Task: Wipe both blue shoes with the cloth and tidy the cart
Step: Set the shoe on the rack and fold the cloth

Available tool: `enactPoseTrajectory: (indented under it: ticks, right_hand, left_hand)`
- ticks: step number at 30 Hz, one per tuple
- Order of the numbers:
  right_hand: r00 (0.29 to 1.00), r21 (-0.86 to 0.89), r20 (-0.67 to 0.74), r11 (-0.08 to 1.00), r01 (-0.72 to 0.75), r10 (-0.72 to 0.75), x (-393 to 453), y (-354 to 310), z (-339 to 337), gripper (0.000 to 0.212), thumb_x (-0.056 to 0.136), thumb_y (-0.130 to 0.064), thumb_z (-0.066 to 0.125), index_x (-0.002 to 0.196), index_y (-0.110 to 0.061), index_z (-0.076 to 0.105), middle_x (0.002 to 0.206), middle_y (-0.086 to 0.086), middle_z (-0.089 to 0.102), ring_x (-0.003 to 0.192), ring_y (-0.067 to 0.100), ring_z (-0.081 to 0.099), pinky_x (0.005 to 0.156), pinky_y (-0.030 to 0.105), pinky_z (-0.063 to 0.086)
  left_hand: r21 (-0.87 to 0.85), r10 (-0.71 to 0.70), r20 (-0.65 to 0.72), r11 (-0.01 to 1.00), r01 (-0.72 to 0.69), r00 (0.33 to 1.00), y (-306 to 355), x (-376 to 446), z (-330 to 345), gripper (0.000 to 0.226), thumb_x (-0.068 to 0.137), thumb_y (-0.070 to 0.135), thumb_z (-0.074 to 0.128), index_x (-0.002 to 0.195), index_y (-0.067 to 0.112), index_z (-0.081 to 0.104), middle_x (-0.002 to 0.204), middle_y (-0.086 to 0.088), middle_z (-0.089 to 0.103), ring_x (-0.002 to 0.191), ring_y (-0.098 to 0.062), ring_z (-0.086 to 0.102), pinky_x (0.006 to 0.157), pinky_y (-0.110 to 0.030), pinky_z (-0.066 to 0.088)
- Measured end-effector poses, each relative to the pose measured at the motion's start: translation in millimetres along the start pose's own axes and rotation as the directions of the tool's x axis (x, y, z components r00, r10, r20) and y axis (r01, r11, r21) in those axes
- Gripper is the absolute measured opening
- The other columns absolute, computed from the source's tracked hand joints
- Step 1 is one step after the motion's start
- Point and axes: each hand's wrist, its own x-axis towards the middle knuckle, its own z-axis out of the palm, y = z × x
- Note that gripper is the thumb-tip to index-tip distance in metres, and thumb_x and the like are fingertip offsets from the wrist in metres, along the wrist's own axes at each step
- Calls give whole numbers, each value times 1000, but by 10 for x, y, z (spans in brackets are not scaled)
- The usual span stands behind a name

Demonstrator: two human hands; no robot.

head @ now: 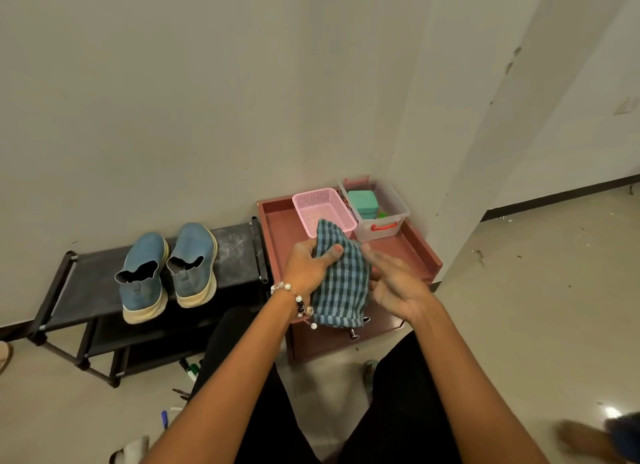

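The left hand [306, 268] grips the blue-and-green checked woven cloth [341, 280], with the thumb pressed over its upper part, and holds it above the reddish-brown cart [277, 228]. The right hand [393, 287] has straight, relaxed fingers beside the cloth; it seems to touch its edge but grasps nothing.

The 2 blue slip-on shoes with cream soles [168, 269] stand side by side on the top shelf of the black metal shoe rack [239, 252], just beside the cart and well apart from the hands.

The cloth hangs loose under the hand, so I think it could slip down or catch on the pink plastic basket [322, 211] and the clear plastic box with red handles [379, 218] standing on the cart. The shoes reach the front edge of the shelf, so a hard wipe could push 1 off to the floor. Dust on the shelf could also soil the cloth.
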Motion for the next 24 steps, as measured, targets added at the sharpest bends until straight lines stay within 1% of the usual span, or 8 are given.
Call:
enactPoseTrajectory:
  ticks: [4, 6, 8, 10, 13, 16, 22, 24]
  right_hand:
    - [993, 53, -99, 996, 75, -69, 69, 147, -1, 76, 64, 12, 71, 132, -10, 43, 110, 25, 62, 86, 30, 67, 61, 35, 57]
    - [984, 1, -128, 992, 125, -123, 119, 160, -1, 73, 64, 17, 70, 128, -11, 47, 103, 24, 63, 84, 30, 67, 61, 35, 58]
    - [980, -83, -122, 985, 150, -160, 135, 161, 15, 67, 66, 17, 70, 124, -13, 52, 102, 21, 64, 86, 29, 67, 63, 37, 57]
    - [981, -224, -64, 960, 166, -184, 145, 161, 41, 63, 65, 15, 72, 118, -14, 57, 107, 16, 63, 92, 27, 65, 65, 37, 57]
    - [980, -426, 14, 885, 187, -200, 231, 195, 69, 62, 60, 16, 75, 113, -16, 62, 114, 7, 60, 101, 23, 61, 67, 36, 58]
    - [973, -629, 19, 754, 191, -230, 440, 246, 75, 66, 60, 12, 77, 116, -19, 62, 123, 10, 56, 108, 26, 57, 84, 46, 55]
    - [889, -959, 127, 176, 224, -439, 802, 139, 170, 34, 71, -17, 79, 103, -14, 69, 118, 8, 38, 106, 14, 35, 99, 22, 29]
    - [882, -963, 144, 142, 230, -449, 950, 38, 140, 20, 71, -23, 79, 87, -18, 68, 115, 7, 42, 109, 18, 38, 99, 31, 34]
  left_hand:
    - [26, -166, 34, 986, 165, 986, -113, 41, -96, 24, 85, 16, 70, 105, 5, 62, 112, -16, 67, 97, -26, 67, 90, -42, 53]
    - [3, -233, 21, 972, 233, 972, -147, 50, -134, 53, 79, 8, 74, 125, 2, 49, 124, -18, 60, 103, -28, 63, 94, -46, 51]
    - [-8, -264, -16, 965, 264, 964, -209, 79, -185, 92, 74, -1, 76, 147, 12, 22, 134, -16, 50, 112, -30, 58, 95, -49, 49]
    - [13, -225, -13, 974, 225, 974, -268, 134, -240, 105, 67, -6, 79, 149, 26, 21, 139, -15, 47, 115, -31, 57, 94, -50, 50]
    - [200, -115, -17, 973, 116, 993, -293, 155, -272, 94, 63, -5, 81, 140, 28, 41, 136, -1, 43, 121, -23, 49, 98, -47, 49]
    - [503, 2, -72, 864, 34, 997, -289, 168, -270, 81, 64, 4, 84, 136, 23, 49, 138, -6, 29, 128, -22, 38, 110, -34, 35]
    - [768, 83, -13, 639, -43, 996, -281, 398, -304, 44, 77, 17, 73, 120, 11, 64, 145, -12, 23, 131, -24, 33, 104, -21, 32]
    - [792, 121, -28, 609, -52, 992, -250, 577, -364, 33, 74, 27, 73, 102, 11, 70, 137, -8, 35, 125, -26, 38, 99, -28, 38]
